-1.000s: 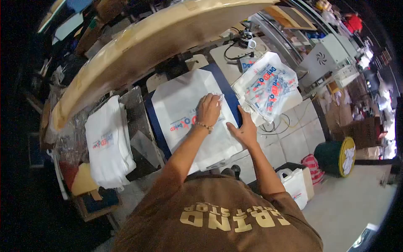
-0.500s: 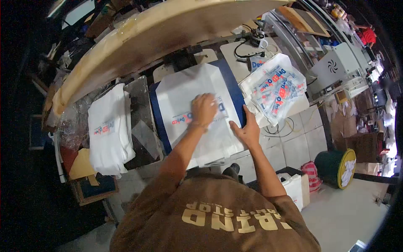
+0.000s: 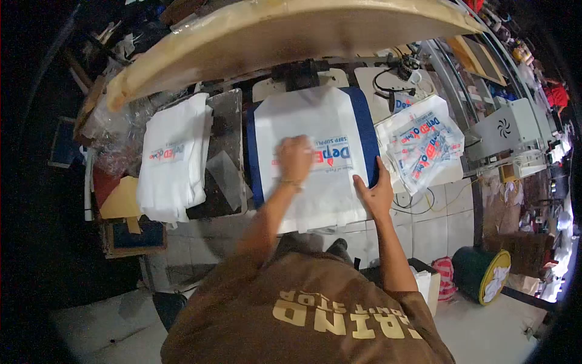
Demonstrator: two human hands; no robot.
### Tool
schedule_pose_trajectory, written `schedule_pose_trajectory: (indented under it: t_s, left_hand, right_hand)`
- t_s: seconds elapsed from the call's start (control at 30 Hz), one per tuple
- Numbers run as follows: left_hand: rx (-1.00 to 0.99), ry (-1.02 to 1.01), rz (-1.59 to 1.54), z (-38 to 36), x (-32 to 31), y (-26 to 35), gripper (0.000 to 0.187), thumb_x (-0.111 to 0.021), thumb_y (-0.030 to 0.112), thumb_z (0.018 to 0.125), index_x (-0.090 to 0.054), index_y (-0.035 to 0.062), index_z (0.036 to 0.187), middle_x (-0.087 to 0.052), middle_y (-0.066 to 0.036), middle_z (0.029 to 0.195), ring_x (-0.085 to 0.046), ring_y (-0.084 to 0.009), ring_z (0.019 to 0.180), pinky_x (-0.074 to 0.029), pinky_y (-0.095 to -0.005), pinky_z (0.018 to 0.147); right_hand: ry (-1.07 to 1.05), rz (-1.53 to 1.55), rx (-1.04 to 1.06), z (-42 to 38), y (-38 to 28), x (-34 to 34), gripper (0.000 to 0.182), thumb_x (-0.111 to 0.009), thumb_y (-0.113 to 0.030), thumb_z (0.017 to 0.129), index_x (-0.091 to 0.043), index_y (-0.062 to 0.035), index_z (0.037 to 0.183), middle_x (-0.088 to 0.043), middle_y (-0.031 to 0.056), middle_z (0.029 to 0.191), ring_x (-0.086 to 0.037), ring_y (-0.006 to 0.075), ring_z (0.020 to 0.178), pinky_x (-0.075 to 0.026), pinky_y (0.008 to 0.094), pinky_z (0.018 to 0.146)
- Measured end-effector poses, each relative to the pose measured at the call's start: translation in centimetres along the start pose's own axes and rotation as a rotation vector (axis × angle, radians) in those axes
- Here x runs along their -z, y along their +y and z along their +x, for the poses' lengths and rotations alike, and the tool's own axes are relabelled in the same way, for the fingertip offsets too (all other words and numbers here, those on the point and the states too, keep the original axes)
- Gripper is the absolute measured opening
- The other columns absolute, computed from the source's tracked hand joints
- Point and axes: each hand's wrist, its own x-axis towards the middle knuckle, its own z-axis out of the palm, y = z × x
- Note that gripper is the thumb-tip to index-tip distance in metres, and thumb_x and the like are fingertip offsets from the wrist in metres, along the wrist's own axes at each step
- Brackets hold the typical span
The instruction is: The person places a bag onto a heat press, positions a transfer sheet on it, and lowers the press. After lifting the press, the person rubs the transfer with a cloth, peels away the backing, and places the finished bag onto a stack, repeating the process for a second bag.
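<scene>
A white bag (image 3: 303,203) with blue and red "DepED" print lies flat over a dark blue board (image 3: 362,112). My left hand (image 3: 295,159) is palm down on the bag, over the left part of the print. Motion blurs its fingers, and I cannot make out whether anything is under them. At the board's right edge, my right hand (image 3: 377,193) grips with the thumb on top and the index finger along the side. Its other fingers are mostly hidden. A stack of printed white bags (image 3: 173,161) lies left of the board, and overlapping printed clear sheets (image 3: 424,145) lie to the right.
A large curved, tan-edged panel (image 3: 291,30) spans the space behind the board. Cables (image 3: 388,82) lie at the back right, near a pale machine box (image 3: 506,130). A green bin (image 3: 476,267) stands on the floor at the right.
The camera view has shifted, so the board and stacks appear farther right. My left hand has moved left across the print, uncovering its right part. My right hand stays at the board's edge.
</scene>
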Motion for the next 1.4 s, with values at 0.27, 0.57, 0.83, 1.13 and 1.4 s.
schedule_pose_trajectory:
  t_s: [0.27,0.57,0.83,1.13,1.4]
  left_hand:
    - [-0.056,0.018,-0.192,-2.0,-0.3,4.0,0.022,-0.077,0.024,0.079,-0.071,0.0105,0.096,-0.074,-0.008,0.104,-0.062,-0.0322,0.102,-0.045,-0.0489,0.090]
    - [0.020,0.049,-0.171,-4.6,2.0,-2.1,0.011,-0.078,0.017,0.080,-0.070,0.0105,0.083,-0.072,-0.011,0.088,-0.066,-0.0352,0.090,-0.050,-0.0525,0.076]
    - [-0.090,-0.043,-0.205,-4.5,0.5,0.5,0.018,-0.077,0.022,0.078,-0.069,0.0117,0.091,-0.071,-0.010,0.087,-0.064,-0.0340,0.099,-0.048,-0.0523,0.086]
    - [-0.179,0.115,-0.183,1.3,-4.5,8.1,0.021,-0.078,0.022,0.078,-0.072,0.0109,0.094,-0.074,-0.008,0.095,-0.063,-0.0328,0.101,-0.045,-0.0499,0.092]
    - [0.135,0.118,0.041,-1.6,2.3,-4.4,0.020,-0.076,0.014,0.075,-0.072,0.0105,0.094,-0.070,-0.014,0.092,-0.064,-0.0354,0.089,-0.050,-0.0528,0.079]
  right_hand:
    - [0.009,-0.021,0.046,0.2,0.0,-0.1,0.090,-0.086,-0.044,0.078,-0.047,-0.0075,0.152,-0.062,0.0208,0.127,-0.064,0.0378,0.116,-0.053,0.0454,0.097]
    - [0.030,-0.010,0.065,0.3,0.1,-0.2,0.090,-0.085,-0.041,0.077,-0.049,-0.0028,0.149,-0.063,0.0210,0.129,-0.064,0.0369,0.118,-0.052,0.0446,0.098]
    - [0.019,0.030,0.030,0.5,-0.3,0.1,0.089,-0.085,-0.041,0.076,-0.049,-0.0042,0.149,-0.062,0.0198,0.127,-0.063,0.0372,0.117,-0.052,0.0453,0.097]
    - [-0.011,-0.031,-0.007,0.3,-0.2,-0.1,0.093,-0.085,-0.044,0.075,-0.046,-0.0100,0.152,-0.061,0.0185,0.130,-0.063,0.0369,0.117,-0.053,0.0460,0.096]
    - [-0.023,-0.017,-0.001,0.3,-0.1,0.0,0.092,-0.085,-0.044,0.076,-0.047,-0.0087,0.151,-0.063,0.0203,0.127,-0.065,0.0382,0.113,-0.053,0.0468,0.095]
